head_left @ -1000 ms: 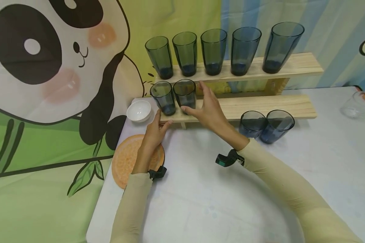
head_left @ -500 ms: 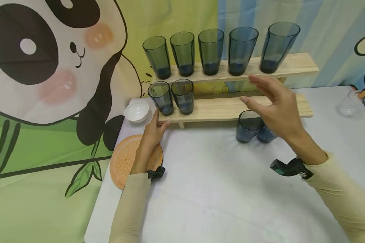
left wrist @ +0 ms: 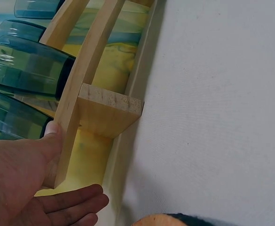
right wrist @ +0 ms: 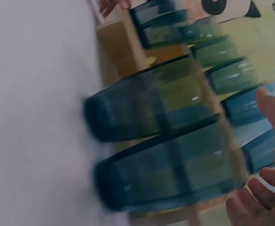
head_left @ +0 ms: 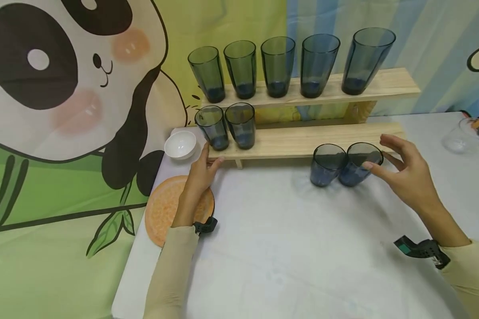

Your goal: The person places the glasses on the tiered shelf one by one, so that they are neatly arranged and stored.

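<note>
In the head view two smoky-blue glasses stand side by side on the white table in front of the lower shelf. My right hand [head_left: 411, 177] is at the right glass [head_left: 353, 170], fingers spread and thumb overlapping its side; whether they touch is unclear. The left glass [head_left: 326, 172] stands beside it. At the left end of the lower wooden shelf [head_left: 303, 139] is my left hand [head_left: 198, 179]. Its thumb lies against the shelf edge in the left wrist view, the other fingers [left wrist: 76, 200] extended below. Two glasses stand on that shelf, the nearer-left glass [head_left: 215, 133] close to this hand.
Several tall glasses line the upper wooden shelf [head_left: 395, 84]. A white bowl [head_left: 180, 145] and a round orange mat [head_left: 163, 212] lie at the left on the white table [head_left: 279, 248]. A clear glass vessel [head_left: 459, 137] stands at the far right.
My right hand has left the second glass on the lower shelf and moved right, then down to the two glasses on the table. My left hand has stayed at the shelf end.
</note>
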The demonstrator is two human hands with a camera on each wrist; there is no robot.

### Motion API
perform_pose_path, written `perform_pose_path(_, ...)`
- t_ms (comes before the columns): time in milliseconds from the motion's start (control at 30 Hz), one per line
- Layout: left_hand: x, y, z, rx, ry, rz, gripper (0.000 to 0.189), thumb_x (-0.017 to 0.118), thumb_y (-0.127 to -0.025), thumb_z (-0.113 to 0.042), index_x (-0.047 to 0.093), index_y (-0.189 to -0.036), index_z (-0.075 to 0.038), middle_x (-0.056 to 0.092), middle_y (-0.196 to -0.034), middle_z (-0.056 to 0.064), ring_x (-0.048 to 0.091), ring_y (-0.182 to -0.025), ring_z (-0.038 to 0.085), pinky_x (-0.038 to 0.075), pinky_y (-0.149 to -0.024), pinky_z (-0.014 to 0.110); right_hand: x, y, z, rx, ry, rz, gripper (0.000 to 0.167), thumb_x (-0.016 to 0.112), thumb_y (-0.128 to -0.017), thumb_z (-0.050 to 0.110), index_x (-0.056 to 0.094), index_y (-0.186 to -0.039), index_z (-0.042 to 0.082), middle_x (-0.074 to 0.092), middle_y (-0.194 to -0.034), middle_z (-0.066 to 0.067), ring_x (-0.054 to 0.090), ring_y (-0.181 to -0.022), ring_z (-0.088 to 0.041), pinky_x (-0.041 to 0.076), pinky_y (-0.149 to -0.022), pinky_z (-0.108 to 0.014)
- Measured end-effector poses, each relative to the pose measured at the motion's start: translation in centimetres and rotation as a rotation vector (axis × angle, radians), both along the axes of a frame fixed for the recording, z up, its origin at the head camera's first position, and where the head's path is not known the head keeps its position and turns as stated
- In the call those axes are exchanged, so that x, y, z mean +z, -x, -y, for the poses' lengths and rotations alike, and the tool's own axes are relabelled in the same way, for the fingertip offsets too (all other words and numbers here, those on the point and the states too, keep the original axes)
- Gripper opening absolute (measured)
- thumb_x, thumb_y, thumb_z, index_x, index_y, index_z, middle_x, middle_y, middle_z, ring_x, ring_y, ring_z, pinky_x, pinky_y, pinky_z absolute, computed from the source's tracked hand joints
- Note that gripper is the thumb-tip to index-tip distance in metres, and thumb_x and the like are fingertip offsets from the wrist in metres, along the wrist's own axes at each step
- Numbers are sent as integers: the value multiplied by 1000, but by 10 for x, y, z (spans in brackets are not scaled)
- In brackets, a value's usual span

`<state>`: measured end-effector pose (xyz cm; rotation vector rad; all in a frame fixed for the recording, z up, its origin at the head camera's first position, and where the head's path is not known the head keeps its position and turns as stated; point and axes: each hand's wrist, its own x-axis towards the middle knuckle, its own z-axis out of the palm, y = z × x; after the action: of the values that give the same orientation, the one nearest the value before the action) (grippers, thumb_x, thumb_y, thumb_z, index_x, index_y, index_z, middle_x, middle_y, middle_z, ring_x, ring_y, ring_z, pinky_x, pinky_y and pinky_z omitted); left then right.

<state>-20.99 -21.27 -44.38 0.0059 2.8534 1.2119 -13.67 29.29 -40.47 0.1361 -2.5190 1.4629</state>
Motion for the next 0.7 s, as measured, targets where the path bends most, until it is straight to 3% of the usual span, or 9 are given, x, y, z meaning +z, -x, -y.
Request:
perform_pose_path(100,-2,-1,1,-3,9,12,90,56,-105,-59,10,-172,-20,56,-152,25,63,-128,39,51,-106,55,-20,-5,-5,12,5,40,91,83,-92,5,31,-166,12,35,-165,-17,37,-151,-13,36,-109,-6)
perform_pose_path(233,-3,-1,2,4,16,19,90,56,-105,-60,10,-172,-21,57,-151,24,64,-128,38,51,-105,54,-34,-6,-3,22,-14,80,95,84,-92,10,26,-168,15,36,-163,-19,38,-150,-18,35,-107,-4)
perform_pose_path(367,-3,-1,3,8,17,-6,89,56,-105,-59,11,-172,-20,58,-150,26,64,-127,39,51,-105,55,-39,-1,0,24,-44,107,94,85,-93,17,27,-168,19,39,-157,-17,43,-143,-19,36,-106,-2)
perform_pose_path(700,-5,0,4,1,6,-15,90,56,-105,-60,11,-172,-21,60,-148,24,64,-128,39,51,-107,54,-43,7,4,4,-75,93,84,88,-90,22,43,-161,13,50,-146,-12,49,-133,0,39,-100,-1)
